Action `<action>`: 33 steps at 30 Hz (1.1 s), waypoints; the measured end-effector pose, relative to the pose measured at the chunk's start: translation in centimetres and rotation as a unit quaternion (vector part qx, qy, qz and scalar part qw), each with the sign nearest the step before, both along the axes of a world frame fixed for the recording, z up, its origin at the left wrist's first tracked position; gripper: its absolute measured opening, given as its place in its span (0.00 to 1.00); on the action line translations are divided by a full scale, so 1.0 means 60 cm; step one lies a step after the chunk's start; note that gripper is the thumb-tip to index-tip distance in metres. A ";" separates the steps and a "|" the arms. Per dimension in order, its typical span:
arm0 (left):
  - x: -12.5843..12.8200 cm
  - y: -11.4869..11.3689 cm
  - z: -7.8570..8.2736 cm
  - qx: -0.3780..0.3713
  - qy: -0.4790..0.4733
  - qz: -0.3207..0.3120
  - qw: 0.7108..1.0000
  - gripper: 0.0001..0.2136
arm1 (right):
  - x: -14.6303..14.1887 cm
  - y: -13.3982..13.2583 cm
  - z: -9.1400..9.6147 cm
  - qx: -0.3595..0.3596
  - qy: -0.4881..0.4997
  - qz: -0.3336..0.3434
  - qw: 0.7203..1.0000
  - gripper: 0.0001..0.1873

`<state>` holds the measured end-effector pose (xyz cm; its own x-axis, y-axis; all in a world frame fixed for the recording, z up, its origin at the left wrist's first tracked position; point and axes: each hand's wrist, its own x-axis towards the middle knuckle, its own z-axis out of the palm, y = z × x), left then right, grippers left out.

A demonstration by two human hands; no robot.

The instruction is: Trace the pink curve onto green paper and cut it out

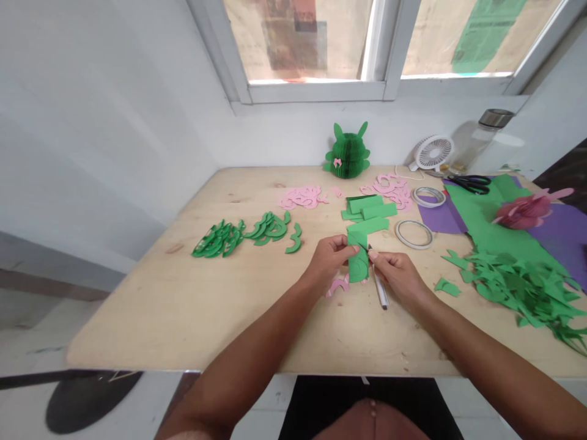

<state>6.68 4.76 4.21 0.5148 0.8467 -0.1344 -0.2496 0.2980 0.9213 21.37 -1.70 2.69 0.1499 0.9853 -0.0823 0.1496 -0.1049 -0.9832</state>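
My left hand (pixel 331 256) pinches a green paper strip (pixel 358 272) between thumb and fingers. Curved outlines show on the strip's lower part. Closed at the strip's right edge, my right hand (pixel 395 272) has a white marker (pixel 380 290) in its fingers. The marker's dark tip points toward the paper, and its other end slants down toward me. A pink curved paper piece (pixel 338 286) pokes out by the strip's lower left. Beyond my hands lie several folded green strips (pixel 372 209).
Green curved cutouts (pixel 220 238) lie at left, pink cutouts (pixel 302 197) behind. A green paper figure (pixel 348 156) stands by the wall. Right are tape rolls (pixel 414 234), black scissors (pixel 472 184), a fan (pixel 433 153), a bottle (pixel 481 137), green scraps (pixel 523 290) and a pink paper piece (pixel 523 211).
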 end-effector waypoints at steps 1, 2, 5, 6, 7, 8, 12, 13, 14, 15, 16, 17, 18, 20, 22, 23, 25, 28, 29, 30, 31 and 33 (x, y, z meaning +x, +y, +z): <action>0.000 0.000 0.000 0.001 0.002 0.001 1.000 0.09 | 0.000 0.000 0.000 0.001 -0.002 -0.003 1.000 0.28; 0.000 0.000 0.001 0.001 0.003 0.002 1.000 0.09 | 0.000 0.000 0.001 0.000 -0.004 -0.005 1.000 0.29; 0.000 0.000 0.002 0.001 0.006 0.003 1.000 0.09 | -0.001 0.000 0.004 -0.003 -0.007 -0.004 1.000 0.29; 0.000 0.000 0.002 0.001 0.005 0.003 1.000 0.09 | -0.001 0.000 0.005 -0.004 -0.007 -0.003 1.000 0.29; 0.000 0.000 0.002 0.002 0.004 0.003 1.000 0.09 | -0.001 0.000 0.006 -0.005 -0.007 -0.002 1.000 0.29; 0.000 0.000 0.002 0.003 0.004 0.002 1.000 0.09 | -0.001 0.000 0.006 -0.006 -0.008 -0.002 1.000 0.29; 0.000 0.000 0.000 0.004 0.005 -0.001 1.000 0.10 | 0.000 0.000 0.004 -0.005 -0.012 -0.003 1.000 0.28; 0.000 0.000 0.000 0.003 0.006 -0.001 1.000 0.10 | 0.000 0.000 0.003 -0.004 -0.011 -0.002 1.000 0.28; 0.000 0.000 0.000 0.002 0.007 0.001 1.000 0.10 | 0.000 0.000 0.003 -0.002 -0.011 -0.001 1.000 0.28; 0.001 0.000 0.000 0.001 0.008 0.002 1.000 0.10 | 0.000 0.000 0.004 0.000 -0.011 -0.001 1.000 0.28; 0.001 0.000 0.000 0.000 0.009 0.003 1.000 0.11 | 0.000 0.000 0.004 0.001 -0.013 -0.002 1.000 0.28; 0.001 0.000 0.001 -0.001 0.009 0.002 1.000 0.11 | 0.000 -0.001 0.005 0.002 -0.015 -0.001 1.000 0.28; 0.001 0.000 0.001 -0.001 0.008 0.002 1.000 0.11 | 0.000 -0.001 0.005 0.003 -0.017 0.000 1.000 0.28; 0.001 -0.001 0.002 0.001 0.008 0.001 1.000 0.11 | 0.000 -0.002 0.006 0.003 -0.017 -0.001 1.000 0.28; 0.001 0.000 0.002 0.003 0.008 0.001 1.000 0.11 | 0.000 -0.002 0.006 0.002 -0.015 -0.003 1.000 0.28; 0.001 0.000 0.002 0.003 0.008 0.000 1.000 0.11 | 0.000 -0.002 0.006 0.002 -0.014 -0.004 1.000 0.28; 0.001 0.000 0.000 0.003 0.007 -0.002 1.000 0.10 | 0.000 -0.002 0.005 0.005 -0.012 -0.001 1.000 0.28; 0.001 0.000 -0.001 0.001 0.006 -0.002 1.000 0.10 | 0.000 -0.002 0.004 0.008 -0.004 0.001 1.000 0.27; 0.001 0.000 -0.001 0.000 0.006 -0.001 1.000 0.10 | 0.000 -0.001 0.003 0.006 -0.002 -0.001 1.000 0.27; 0.001 0.000 -0.001 0.000 0.006 -0.001 1.000 0.10 | 0.000 -0.001 0.002 0.003 0.000 -0.001 1.000 0.27; 0.001 0.000 -0.001 0.000 0.007 0.000 1.000 0.10 | 0.000 -0.001 0.002 0.001 -0.001 -0.001 1.000 0.27; 0.001 0.000 0.000 0.001 0.008 -0.001 1.000 0.10 | 0.000 -0.001 0.002 0.002 -0.002 0.000 1.000 0.27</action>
<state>6.73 4.78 4.19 0.5139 0.8464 -0.1398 -0.2353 0.2958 0.9258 21.38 -1.78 2.83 0.1509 0.9855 -0.0777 0.1541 -0.1011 -0.9829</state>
